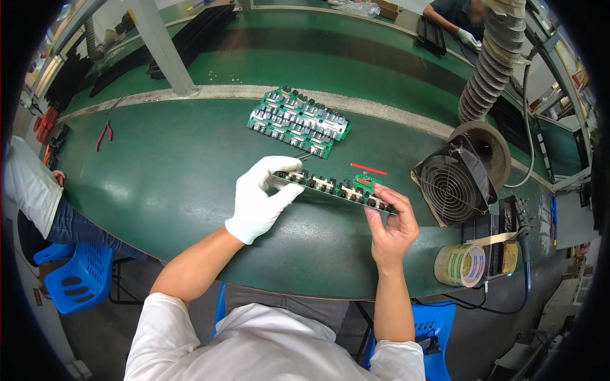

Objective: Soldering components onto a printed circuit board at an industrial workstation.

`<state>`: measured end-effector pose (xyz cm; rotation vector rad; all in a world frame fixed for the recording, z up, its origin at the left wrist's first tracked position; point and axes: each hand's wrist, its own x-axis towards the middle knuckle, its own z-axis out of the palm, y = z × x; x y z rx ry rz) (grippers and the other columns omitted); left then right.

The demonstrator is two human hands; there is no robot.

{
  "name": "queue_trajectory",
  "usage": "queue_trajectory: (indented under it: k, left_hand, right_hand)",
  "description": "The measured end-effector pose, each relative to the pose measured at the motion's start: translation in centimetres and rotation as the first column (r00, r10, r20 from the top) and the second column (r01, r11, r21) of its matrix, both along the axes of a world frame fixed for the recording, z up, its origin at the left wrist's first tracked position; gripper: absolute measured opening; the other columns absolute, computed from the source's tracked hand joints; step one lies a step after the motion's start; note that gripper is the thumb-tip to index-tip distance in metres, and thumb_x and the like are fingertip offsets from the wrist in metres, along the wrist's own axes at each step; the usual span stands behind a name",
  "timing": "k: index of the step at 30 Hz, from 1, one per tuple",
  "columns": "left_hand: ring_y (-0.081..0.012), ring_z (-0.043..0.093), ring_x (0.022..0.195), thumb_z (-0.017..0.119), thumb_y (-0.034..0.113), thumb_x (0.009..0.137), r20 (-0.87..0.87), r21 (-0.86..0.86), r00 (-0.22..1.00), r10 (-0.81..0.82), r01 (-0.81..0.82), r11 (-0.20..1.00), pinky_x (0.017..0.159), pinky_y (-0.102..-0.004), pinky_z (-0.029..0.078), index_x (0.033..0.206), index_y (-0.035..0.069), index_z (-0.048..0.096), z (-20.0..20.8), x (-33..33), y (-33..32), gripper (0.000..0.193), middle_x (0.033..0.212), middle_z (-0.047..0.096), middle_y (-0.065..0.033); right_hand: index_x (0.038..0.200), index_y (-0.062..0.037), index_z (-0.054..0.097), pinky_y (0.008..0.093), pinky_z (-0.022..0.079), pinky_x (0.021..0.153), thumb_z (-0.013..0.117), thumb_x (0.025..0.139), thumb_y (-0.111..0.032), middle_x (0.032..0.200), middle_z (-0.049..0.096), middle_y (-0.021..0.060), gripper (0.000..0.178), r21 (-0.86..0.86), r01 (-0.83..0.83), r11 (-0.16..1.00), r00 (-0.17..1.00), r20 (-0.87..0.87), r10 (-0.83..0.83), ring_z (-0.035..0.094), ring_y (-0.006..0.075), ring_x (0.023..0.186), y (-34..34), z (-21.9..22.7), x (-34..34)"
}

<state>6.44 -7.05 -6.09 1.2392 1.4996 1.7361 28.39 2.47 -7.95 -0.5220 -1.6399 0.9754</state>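
Note:
Both hands hold a long, narrow circuit board [330, 186] above the green table, its row of black and pale connectors facing me. My left hand [262, 198], in a white glove, pinches the board's left end between thumb and fingers. At the other end, my bare right hand [392, 225] grips it with the thumb below and fingers above. Just beyond the right hand lie a small green circuit board [367, 180] and a thin red strip [368, 169]. Farther back, several populated circuit boards [295, 120] lie together. Tweezers-like metal tips [304, 154] show behind the left hand.
On the right stand a black fan [450, 184], a ribbed exhaust duct [492, 63], a tape roll [459, 265] and a corded tool in a holder [522, 225]. Red-handled pliers [104, 136] lie at left. One person sits at left; another works across the table at back right.

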Motion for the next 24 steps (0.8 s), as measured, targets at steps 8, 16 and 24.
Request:
queue_trajectory:
  k: [8, 16, 24]
  left_hand:
    - [-0.0151, 0.064, 0.090, 0.070, -0.005, 0.080, -0.020, 0.009, 1.000, 0.006, -0.006, 1.000, 0.076, -0.0237, 0.052, 0.118, 0.001, 0.065, -0.01, -0.16, -0.17, 0.038, 0.119, 0.066, -0.0106]
    - [-0.0177, 0.064, 0.098, 0.070, -0.005, 0.079, 0.028, 0.026, 0.999, -0.018, 0.017, 1.000, 0.080, -0.0258, 0.053, 0.120, 0.001, 0.063, -0.08, -0.04, -0.06, 0.042, 0.121, 0.065, -0.0122]
    - [-0.0190, 0.064, 0.105, 0.070, -0.005, 0.078, 0.036, -0.006, 0.999, -0.032, 0.032, 0.999, 0.083, -0.0271, 0.052, 0.122, 0.001, 0.061, 0.04, -0.02, -0.08, 0.045, 0.122, 0.065, -0.0126]
  right_hand:
    - [0.111, 0.0007, 0.062, 0.0365, 0.051, 0.096, 0.070, 0.076, 0.012, 0.113, 0.066, 0.0156, 0.038, -0.031, 0.021, 0.999, 1.000, 0.007, -0.021, 0.065, 0.0271, 0.106, -0.14, -0.05, -0.12]
    - [0.107, -0.0010, 0.062, 0.0392, 0.052, 0.093, 0.072, 0.075, 0.009, 0.107, 0.067, 0.0144, 0.035, 0.160, 0.048, 0.986, 0.999, -0.009, -0.047, 0.065, 0.0302, 0.104, -0.22, 0.33, -0.02]
    - [0.105, -0.0025, 0.062, 0.0403, 0.052, 0.093, 0.072, 0.074, 0.008, 0.105, 0.068, 0.0130, 0.034, 0.194, 0.060, 0.979, 0.998, -0.016, -0.058, 0.065, 0.0312, 0.103, -0.33, 0.43, 0.05]
